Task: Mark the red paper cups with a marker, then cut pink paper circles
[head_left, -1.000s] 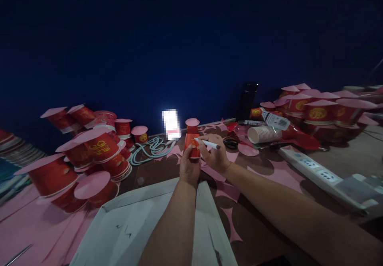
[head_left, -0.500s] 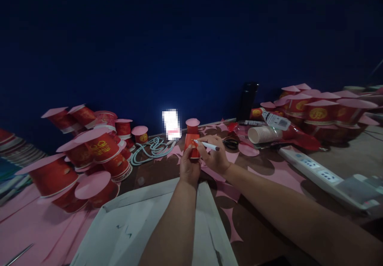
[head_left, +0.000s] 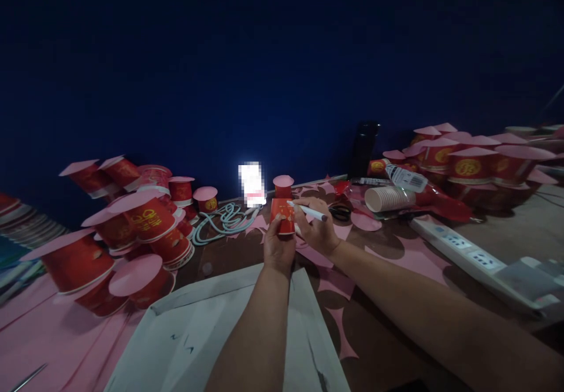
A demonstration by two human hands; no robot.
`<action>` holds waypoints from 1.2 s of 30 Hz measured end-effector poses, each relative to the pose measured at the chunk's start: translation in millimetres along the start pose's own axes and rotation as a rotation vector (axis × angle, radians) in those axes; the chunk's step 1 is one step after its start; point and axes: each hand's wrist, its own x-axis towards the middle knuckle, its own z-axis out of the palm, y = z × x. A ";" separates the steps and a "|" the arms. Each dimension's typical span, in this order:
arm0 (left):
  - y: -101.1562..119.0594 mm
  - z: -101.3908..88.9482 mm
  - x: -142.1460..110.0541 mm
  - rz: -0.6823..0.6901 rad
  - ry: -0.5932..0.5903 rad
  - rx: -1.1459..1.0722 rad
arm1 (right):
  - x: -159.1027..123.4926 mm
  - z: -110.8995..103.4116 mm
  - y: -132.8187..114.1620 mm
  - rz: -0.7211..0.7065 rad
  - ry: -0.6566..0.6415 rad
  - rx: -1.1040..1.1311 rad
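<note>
My left hand [head_left: 278,248] grips a red paper cup [head_left: 284,208] with small gold marks, its white rim turned down toward me. In my right hand [head_left: 321,230] is a white marker [head_left: 312,211], held like a pen, its tip at the upper right side of the cup. Whether the tip touches the cup I cannot tell. Just behind stands another red cup topped with a pink paper disc [head_left: 283,180]. Beneath my left forearm lies a white flattened box or board [head_left: 198,327]. Pink paper offcuts [head_left: 341,333] are spread under my right arm.
Red cups with pink discs [head_left: 145,218] are piled at left, and more [head_left: 471,166] at right. A pale cable [head_left: 224,218], a bright blurred screen [head_left: 252,183], scissors [head_left: 340,211], stacked cups in plastic [head_left: 388,198], a dark bottle [head_left: 365,145] and a power strip [head_left: 467,254] lie around.
The cup has tilted slightly and shows more of its gold-marked side. The marker has shifted a little to the right, its tip higher on the cup's right side.
</note>
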 end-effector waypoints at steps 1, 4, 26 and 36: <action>-0.1 0.1 0.1 0.001 -0.010 0.002 | 1.6 -0.7 0.6 0.019 0.017 0.001; -0.5 1.0 -0.9 0.011 -0.006 0.028 | 5.2 -2.2 0.9 0.052 0.036 0.015; -3.1 3.5 -4.3 0.008 0.045 0.103 | 5.1 -1.5 -5.2 -0.007 -0.030 0.012; -3.3 2.6 -4.6 0.020 0.046 0.097 | 1.6 0.4 -2.6 -0.006 -0.057 -0.029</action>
